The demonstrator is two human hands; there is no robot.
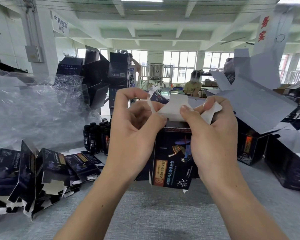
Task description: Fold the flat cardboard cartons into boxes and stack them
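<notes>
A dark printed carton [171,160] stands opened up between my hands above the grey table, its white end flaps [174,108] pointing up. My left hand [133,129] grips the carton's left side, with its fingers curled round a narrow white side flap. My right hand [213,134] grips the right side, thumb pressing on the middle white flap and fingers curled over the right flap. Flat dark cartons [42,172] lie fanned in a pile at the left. Folded boxes [100,75] are stacked behind at the left, and more [253,108] at the right.
Crumpled clear plastic wrap [33,108] fills the left side. Several small dark bottles [97,137] stand behind my left hand. The grey table [154,213] stretches toward me. Two people [193,85] work in the background by the windows.
</notes>
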